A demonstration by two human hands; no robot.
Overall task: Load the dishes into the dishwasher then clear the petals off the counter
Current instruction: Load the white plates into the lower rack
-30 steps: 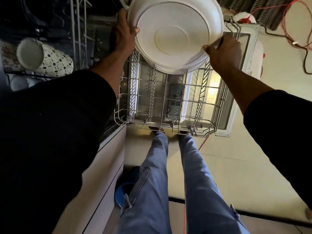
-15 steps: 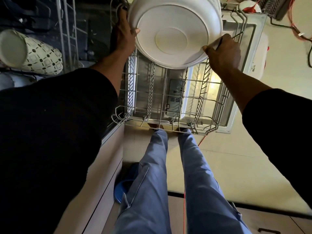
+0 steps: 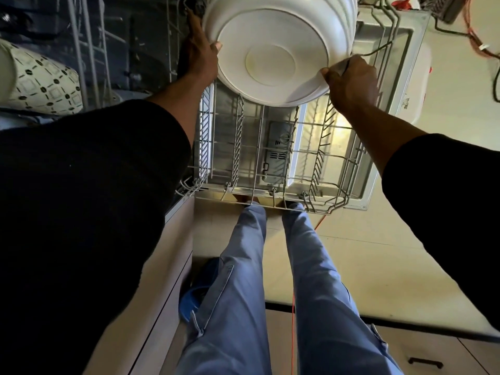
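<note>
Tipped further since the earlier frame, the bowl (image 3: 273, 58) now shows its ribbed side wall at top right; both hands have stayed on its rim. It hangs tilted over the far end of the rack (image 3: 315, 185), apart from the tines (image 3: 236, 136) as far as I can tell. Left hand (image 3: 200, 52) fingers curl round the left rim, thumb on the underside. The right hand (image 3: 351, 82) pinches the near-right rim, just beside an upright wire (image 3: 378, 47). My worry is the rim snagging that wire or the tines and twisting loose. The underside faces me, mouth away; being round, it has no long axis.
</note>
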